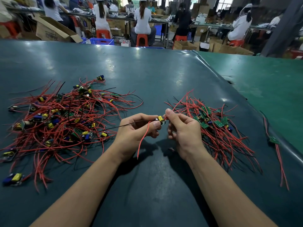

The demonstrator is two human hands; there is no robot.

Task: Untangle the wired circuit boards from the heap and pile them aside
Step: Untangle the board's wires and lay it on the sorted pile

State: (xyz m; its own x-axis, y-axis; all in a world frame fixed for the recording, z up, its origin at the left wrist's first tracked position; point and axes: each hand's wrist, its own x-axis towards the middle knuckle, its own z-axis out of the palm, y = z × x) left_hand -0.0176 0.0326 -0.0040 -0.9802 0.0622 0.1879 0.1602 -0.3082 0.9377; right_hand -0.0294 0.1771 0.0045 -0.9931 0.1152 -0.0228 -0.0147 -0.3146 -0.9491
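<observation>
The left hand [139,126] and the right hand [182,128] both pinched one little board [161,120] between the messy heap [62,118] and the neat pile [213,123].

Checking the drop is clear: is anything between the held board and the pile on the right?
Nothing visible. Both hands, left hand and right hand, hold the board just left of the pile, with only bare table between.

Nothing is reading clearly here. Faint dark print is showing on the cardboard box [49,32] at ten o'clock, too blurred to make out.
</observation>
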